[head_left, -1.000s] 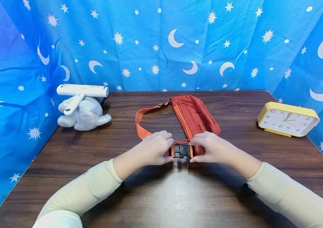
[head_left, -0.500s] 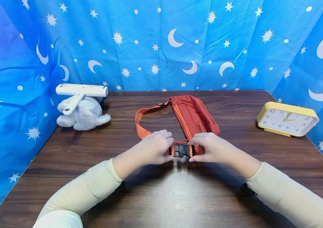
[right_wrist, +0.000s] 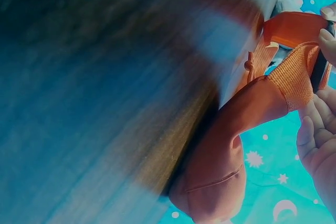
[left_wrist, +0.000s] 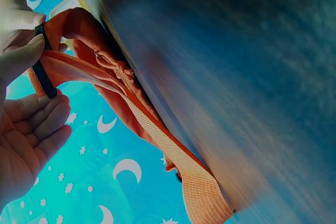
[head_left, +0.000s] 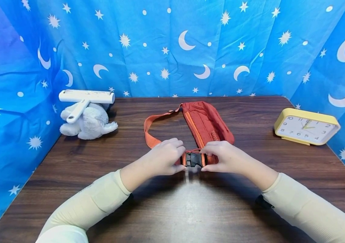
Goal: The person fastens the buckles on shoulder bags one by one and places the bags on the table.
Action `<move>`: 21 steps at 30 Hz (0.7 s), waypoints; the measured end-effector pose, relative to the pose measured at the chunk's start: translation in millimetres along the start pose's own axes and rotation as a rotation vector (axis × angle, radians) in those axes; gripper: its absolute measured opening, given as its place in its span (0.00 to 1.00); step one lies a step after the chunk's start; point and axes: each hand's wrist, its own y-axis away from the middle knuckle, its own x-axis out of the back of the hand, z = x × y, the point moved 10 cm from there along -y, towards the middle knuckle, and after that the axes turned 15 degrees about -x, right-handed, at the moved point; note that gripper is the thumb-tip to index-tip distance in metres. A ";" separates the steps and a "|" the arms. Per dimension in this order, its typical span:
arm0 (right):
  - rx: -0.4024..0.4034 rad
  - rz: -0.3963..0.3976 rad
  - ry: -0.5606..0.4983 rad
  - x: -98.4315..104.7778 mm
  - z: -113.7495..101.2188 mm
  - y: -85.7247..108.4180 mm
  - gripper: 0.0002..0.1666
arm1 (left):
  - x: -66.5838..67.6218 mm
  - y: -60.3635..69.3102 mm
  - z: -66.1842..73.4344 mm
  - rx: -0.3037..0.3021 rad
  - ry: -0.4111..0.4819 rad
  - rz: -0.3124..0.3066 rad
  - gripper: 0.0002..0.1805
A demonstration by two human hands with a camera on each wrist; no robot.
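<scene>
My left hand (head_left: 167, 157) and my right hand (head_left: 222, 157) hold the black buckle (head_left: 194, 160) between them, each pinching one end with the thumb at the near edge and the fingers at the far edge. The grip of each hand is narrow, limited to the width of the buckle; the two halves of the buckle meet in the gap between my hands. The red bag (head_left: 207, 121) lies on the tabletop (head_left: 123, 148) directly beyond the buckle, its body extending away from me and its near end close to my right hand. The orange strap (head_left: 151, 130) loops out on the left side, from the far end of the bag round to my left hand. Readable markings: the yellow clock (head_left: 307, 126), well apart to the right, carries black numerals round a white dial; 1 through 11 can be made out, while the top of the dial is obscured by the pointers. One pointer is directed near the 2. The patterned patch (head_left: 215, 135) on the bag is too small to decipher. At the far left, a white roller tool (head_left: 87, 97) rests on a grey plush toy (head_left: 94, 121). A blue backdrop (head_left: 154, 27) printed with white moons and stars stands behind the tabletop.
</scene>
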 end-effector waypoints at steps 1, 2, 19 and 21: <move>0.001 0.001 -0.001 0.2 -0.1 -0.1 0.23 | 0.0 0.1 0.0 -0.001 0.001 0.001 0.19; -0.001 -0.002 -0.002 0.3 -0.3 -0.3 0.23 | 0.2 0.2 0.0 0.001 0.003 0.002 0.19; 0.006 0.007 -0.039 0.6 -2.8 -2.5 0.21 | 3.7 2.8 1.1 0.007 -0.013 0.004 0.21; 0.007 0.006 -0.043 0.8 -3.3 -3.1 0.21 | 4.1 3.3 0.9 0.010 -0.012 0.005 0.20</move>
